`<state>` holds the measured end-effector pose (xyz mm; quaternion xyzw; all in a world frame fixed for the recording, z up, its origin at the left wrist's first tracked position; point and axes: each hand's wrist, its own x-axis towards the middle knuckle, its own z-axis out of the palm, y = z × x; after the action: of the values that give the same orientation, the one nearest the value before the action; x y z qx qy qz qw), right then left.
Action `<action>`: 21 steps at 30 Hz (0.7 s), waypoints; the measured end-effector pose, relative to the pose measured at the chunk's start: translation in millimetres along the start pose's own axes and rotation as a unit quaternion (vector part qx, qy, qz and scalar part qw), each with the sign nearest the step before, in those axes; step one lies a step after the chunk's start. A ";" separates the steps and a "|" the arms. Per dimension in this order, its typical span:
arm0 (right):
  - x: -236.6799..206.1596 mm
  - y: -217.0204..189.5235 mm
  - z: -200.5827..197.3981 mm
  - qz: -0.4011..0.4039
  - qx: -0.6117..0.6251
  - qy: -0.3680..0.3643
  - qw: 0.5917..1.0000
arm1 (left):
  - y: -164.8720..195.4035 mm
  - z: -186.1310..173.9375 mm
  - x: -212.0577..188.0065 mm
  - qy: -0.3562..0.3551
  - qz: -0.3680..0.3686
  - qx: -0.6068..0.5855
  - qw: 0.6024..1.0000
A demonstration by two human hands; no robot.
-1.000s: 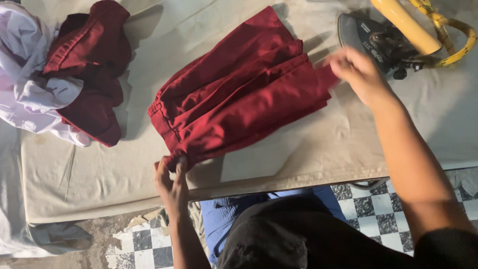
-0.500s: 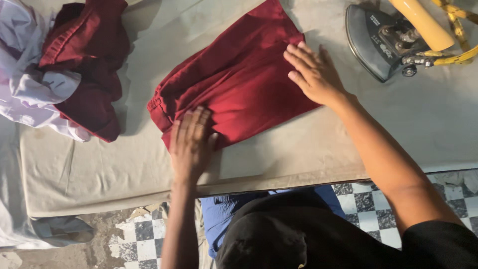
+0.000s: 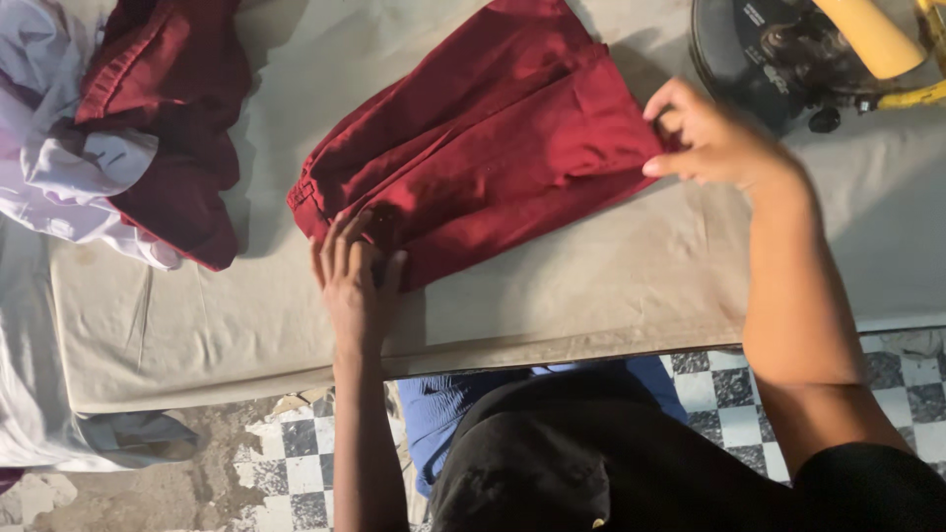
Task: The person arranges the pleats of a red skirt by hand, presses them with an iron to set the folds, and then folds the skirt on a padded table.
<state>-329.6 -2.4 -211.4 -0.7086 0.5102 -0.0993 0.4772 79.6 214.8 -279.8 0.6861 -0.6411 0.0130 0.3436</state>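
Both hands are working on a folded maroon garment (image 3: 483, 167) that is lying slantwise on the padded ironing table (image 3: 631, 286), near its front edge and running up toward the back.

Starting at the table's left end, a heap of clothes (image 3: 118, 118) is sitting there: pale lilac-white cloth, crumpled, tangled with more dark red fabric.

Next, the left hand (image 3: 353, 281) is resting palm down, fingers together and stretched flat, pressing on the garment's lower left corner just inside the front edge; it is not clamping anything. Its forearm is coming straight up from below.

The garment itself is a smooth woven cloth, folded into a long rough rectangle with pleat-like creases along its length.

Further right, the right hand (image 3: 705, 138) is pinching the garment's right end between thumb and curled fingers, its wrist bent and forearm reaching in from the lower right.

At the back right corner, a dark-soled iron (image 3: 778, 49) with a yellow handle is lying on the beige, slightly wrinkled cover.
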 end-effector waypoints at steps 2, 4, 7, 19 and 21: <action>-1.4 3.4 -9.0 -0.040 0.064 0.012 0.997 | -6.1 0.1 -0.4 0.011 -0.032 -0.031 0.999; -0.5 7.8 -11.0 -0.086 0.019 0.044 0.995 | -8.3 2.9 -3.3 0.020 -0.053 -0.052 0.997; 4.0 13.2 -7.5 -0.116 -0.053 0.083 0.988 | -9.7 2.9 -7.9 0.025 -0.060 -0.052 0.997; 16.4 13.2 22.5 -0.204 0.029 0.188 0.960 | -8.1 3.8 -6.5 0.024 -0.035 -0.039 0.998; 16.3 11.2 23.0 -0.195 0.070 0.198 0.958 | -9.1 3.5 -7.1 0.026 -0.037 -0.036 0.998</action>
<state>-314.7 -2.7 -237.8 -0.7252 0.4387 -0.3642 0.3860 84.9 218.7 -289.9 0.6960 -0.6060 -0.0046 0.3851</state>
